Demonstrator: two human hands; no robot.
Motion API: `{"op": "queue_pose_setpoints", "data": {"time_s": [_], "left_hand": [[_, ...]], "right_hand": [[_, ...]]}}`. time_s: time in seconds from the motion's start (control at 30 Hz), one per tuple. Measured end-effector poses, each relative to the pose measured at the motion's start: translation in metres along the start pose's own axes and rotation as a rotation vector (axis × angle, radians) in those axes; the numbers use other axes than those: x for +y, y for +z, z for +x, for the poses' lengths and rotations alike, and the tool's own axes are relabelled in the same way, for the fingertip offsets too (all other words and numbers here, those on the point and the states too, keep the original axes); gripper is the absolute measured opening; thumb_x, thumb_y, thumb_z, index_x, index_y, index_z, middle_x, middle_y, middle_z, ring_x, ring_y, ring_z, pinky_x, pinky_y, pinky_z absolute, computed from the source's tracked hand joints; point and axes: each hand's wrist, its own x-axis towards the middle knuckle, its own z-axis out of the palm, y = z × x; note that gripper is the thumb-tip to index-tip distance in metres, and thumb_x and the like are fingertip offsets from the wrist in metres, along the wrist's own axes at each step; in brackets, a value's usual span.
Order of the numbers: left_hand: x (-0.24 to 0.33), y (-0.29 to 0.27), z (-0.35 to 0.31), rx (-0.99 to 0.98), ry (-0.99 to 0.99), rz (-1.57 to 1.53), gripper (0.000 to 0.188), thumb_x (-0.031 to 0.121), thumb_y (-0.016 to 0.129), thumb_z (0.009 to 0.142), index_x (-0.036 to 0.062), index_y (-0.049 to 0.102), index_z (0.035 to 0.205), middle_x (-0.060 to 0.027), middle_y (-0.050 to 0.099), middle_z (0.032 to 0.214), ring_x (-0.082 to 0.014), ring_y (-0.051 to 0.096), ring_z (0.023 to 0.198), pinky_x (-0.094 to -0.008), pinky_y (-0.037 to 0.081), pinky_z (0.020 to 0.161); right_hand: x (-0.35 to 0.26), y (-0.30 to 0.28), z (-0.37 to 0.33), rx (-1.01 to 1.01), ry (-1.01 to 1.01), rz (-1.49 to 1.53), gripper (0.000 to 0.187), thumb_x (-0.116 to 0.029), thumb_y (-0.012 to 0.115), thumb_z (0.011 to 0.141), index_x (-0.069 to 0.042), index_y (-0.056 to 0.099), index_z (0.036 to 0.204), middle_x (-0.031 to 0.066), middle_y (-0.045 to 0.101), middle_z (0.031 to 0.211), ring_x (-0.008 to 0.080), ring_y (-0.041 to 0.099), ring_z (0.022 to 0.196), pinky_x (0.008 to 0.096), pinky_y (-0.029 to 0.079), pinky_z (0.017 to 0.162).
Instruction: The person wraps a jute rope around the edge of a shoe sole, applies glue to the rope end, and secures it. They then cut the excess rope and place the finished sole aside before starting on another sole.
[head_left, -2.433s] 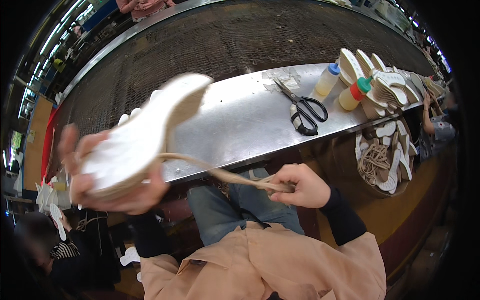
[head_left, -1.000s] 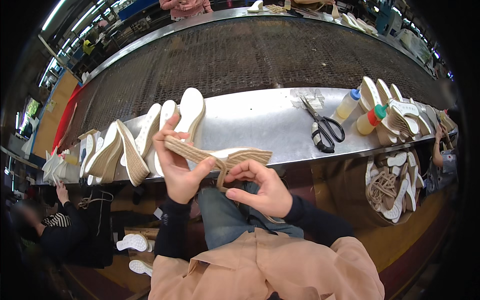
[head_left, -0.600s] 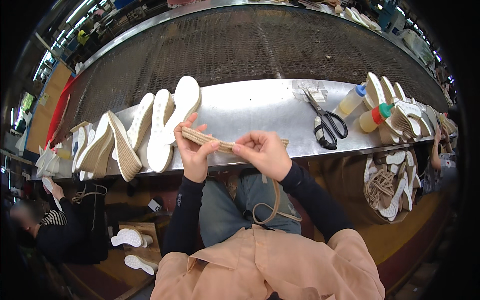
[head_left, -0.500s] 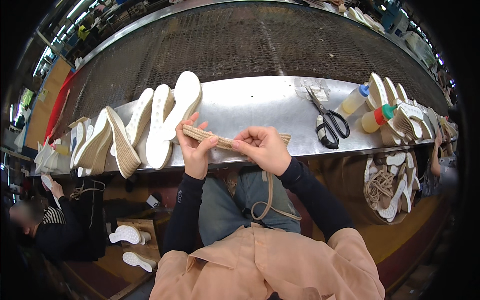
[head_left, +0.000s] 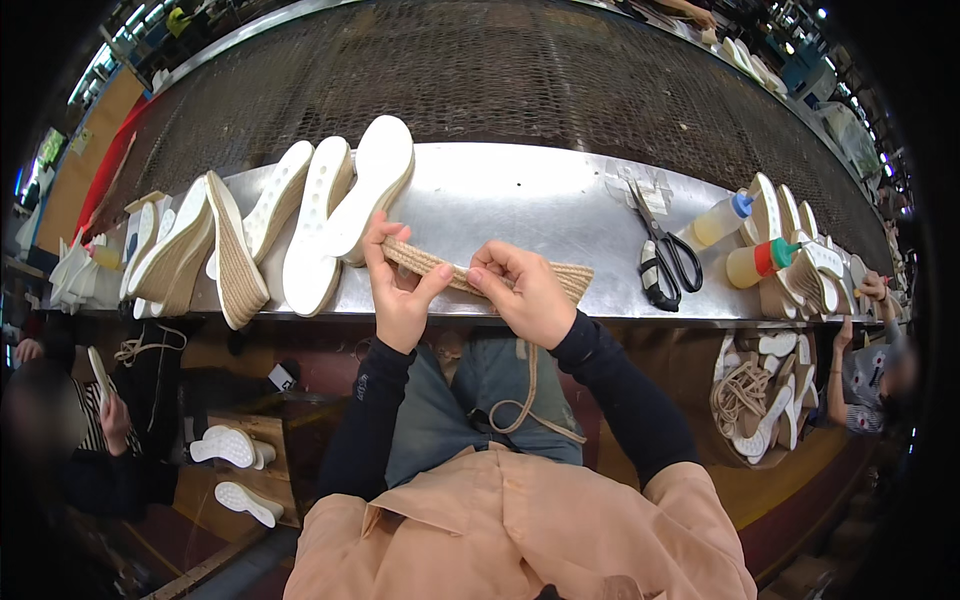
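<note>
A shoe wedge sole (head_left: 570,280) wrapped in tan braided rope lies across both hands just above the bench's front edge, its thick heel end to the right. My left hand (head_left: 403,300) supports its thin end, thumb on the near side and fingers behind. With thumb and fingertips together, my right hand (head_left: 530,297) presses the rope at the middle of the sole. A loose length of rope (head_left: 531,385) hangs below the right hand and loops over my lap. What lies under the right fingertips is hidden.
White-topped wedge soles (head_left: 320,230) stand at the left of the metal bench (head_left: 490,190). To the right lie black-handled scissors (head_left: 660,255), a blue-capped bottle (head_left: 715,222) and a red-and-green-capped bottle (head_left: 755,264). A bin (head_left: 715,385) holds soles and rope. Co-workers sit at both sides.
My view has shifted slightly. Both hands still hold the wedge sole in nearly the same grip, and more of its heel end shows beside the right hand.
</note>
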Motion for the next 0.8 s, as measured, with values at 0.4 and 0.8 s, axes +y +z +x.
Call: {"op": "queue_pose_setpoints", "data": {"time_s": [0.4,0.8], "left_hand": [[0.000,0.002,0.002,0.013,0.005,0.080,0.069,-0.001,0.072,0.070,0.0099,0.033,0.125,-0.0131,0.016,0.147,-0.0233,0.036,0.120,-0.0374,0.043,0.098],[0.006,0.003,-0.001,0.002,0.058,0.098,0.055,-0.002,0.069,0.073,0.0094,0.037,0.116,-0.0135,0.019,0.146,-0.0235,0.038,0.123,-0.0374,0.047,0.093]], "right_hand": [[0.000,0.005,-0.004,0.026,0.050,0.137,0.014,-0.013,0.058,0.094,0.001,0.055,0.092,0.0007,0.057,0.075,0.0036,0.053,0.057,0.0199,0.043,0.049],[-0.022,0.001,-0.003,0.076,0.093,-0.146,0.015,-0.011,0.066,0.087,0.003,0.062,0.084,-0.0015,0.057,0.066,0.0023,0.046,0.057,0.0188,0.038,0.050]]}}
